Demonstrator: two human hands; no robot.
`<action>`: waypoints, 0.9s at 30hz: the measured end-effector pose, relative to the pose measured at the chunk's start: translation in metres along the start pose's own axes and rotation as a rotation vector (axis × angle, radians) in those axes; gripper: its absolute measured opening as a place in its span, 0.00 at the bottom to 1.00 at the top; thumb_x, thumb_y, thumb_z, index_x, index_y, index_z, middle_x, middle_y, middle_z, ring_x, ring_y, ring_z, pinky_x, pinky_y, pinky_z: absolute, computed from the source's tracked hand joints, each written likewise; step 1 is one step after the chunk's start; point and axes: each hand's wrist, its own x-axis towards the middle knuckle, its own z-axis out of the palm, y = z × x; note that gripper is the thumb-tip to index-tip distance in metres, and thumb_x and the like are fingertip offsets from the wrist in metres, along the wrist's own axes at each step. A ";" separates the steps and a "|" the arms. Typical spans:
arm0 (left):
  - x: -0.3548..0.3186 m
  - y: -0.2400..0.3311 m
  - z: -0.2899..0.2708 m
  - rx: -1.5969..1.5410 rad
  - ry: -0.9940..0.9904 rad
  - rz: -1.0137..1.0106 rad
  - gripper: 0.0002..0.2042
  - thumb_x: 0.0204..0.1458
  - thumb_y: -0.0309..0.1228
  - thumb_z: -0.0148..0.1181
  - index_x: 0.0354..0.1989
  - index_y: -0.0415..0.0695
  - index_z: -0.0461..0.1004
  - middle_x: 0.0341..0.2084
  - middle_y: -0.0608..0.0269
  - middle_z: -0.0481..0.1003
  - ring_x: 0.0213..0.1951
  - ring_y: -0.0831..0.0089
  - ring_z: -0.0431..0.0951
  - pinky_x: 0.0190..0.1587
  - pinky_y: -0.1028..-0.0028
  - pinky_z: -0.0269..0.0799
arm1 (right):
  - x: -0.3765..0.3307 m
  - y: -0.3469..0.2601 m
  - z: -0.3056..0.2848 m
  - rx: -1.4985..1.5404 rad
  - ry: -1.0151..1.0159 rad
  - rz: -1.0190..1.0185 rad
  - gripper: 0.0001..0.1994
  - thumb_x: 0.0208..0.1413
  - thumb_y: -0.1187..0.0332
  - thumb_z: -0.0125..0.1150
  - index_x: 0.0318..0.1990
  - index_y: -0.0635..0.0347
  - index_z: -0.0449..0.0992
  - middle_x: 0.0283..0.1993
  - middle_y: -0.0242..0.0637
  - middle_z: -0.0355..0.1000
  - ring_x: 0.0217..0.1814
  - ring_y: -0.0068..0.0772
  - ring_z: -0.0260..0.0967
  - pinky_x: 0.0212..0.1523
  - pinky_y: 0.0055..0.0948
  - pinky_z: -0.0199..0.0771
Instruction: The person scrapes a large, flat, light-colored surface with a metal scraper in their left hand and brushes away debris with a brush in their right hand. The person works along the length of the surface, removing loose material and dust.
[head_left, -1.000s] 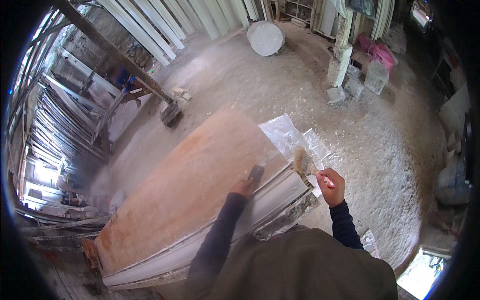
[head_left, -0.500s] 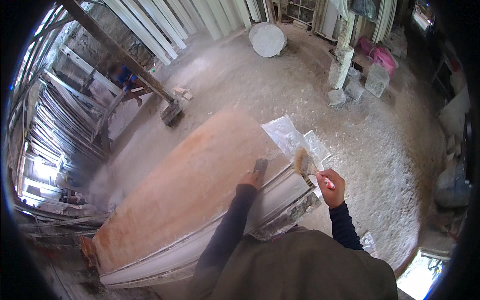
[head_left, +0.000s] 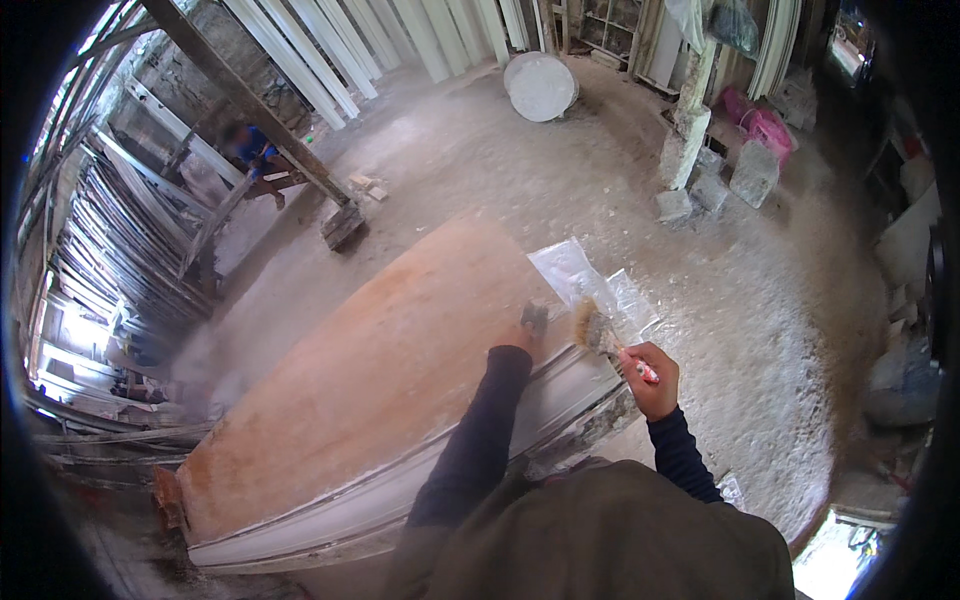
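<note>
Both hands are working at the far end of the mould in the head view: I'm watching my right hand (head_left: 652,378) closing round the red handle of a paintbrush (head_left: 600,333), bristles hovering just past the white rim, while my left hand (head_left: 527,330) is pressing a small dark tool (head_left: 535,316) flat on the orange-brown panel (head_left: 370,380); its fingers are wrapping the tool, as far as I can tell. The panel is lying along the long white moulded form (head_left: 400,500), with clear plastic sheet (head_left: 580,275) beside its end. I'm judging the surface mostly dusty and patchy, so brushing is looking barely started, most of the length remaining.
</note>
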 end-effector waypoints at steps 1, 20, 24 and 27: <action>-0.007 0.018 -0.026 -0.041 -0.030 0.063 0.13 0.51 0.34 0.43 0.40 0.44 0.71 0.34 0.46 0.72 0.38 0.52 0.73 0.40 0.57 0.68 | -0.002 0.003 -0.004 -0.027 0.031 -0.001 0.03 0.46 0.75 0.59 0.29 0.64 0.72 0.25 0.38 0.69 0.26 0.28 0.68 0.29 0.23 0.66; -0.016 0.056 -0.069 0.056 -0.394 -0.041 0.14 0.50 0.36 0.44 0.33 0.41 0.74 0.31 0.47 0.74 0.37 0.54 0.74 0.40 0.59 0.68 | -0.004 0.005 -0.013 -0.034 0.078 0.002 0.02 0.47 0.76 0.58 0.29 0.64 0.72 0.25 0.37 0.69 0.28 0.25 0.68 0.31 0.21 0.67; -0.004 0.031 -0.035 0.077 -0.129 0.140 0.13 0.50 0.35 0.44 0.34 0.41 0.74 0.31 0.48 0.74 0.37 0.55 0.74 0.40 0.60 0.69 | -0.007 0.004 -0.009 -0.009 0.069 0.035 0.03 0.47 0.76 0.58 0.29 0.64 0.72 0.25 0.37 0.69 0.28 0.25 0.68 0.31 0.21 0.67; 0.002 0.060 -0.063 0.100 -0.308 -0.035 0.13 0.49 0.34 0.44 0.36 0.42 0.74 0.32 0.48 0.74 0.37 0.54 0.74 0.40 0.60 0.69 | -0.009 0.005 -0.011 -0.034 0.065 0.037 0.03 0.46 0.76 0.59 0.29 0.64 0.72 0.26 0.37 0.69 0.28 0.26 0.68 0.31 0.21 0.67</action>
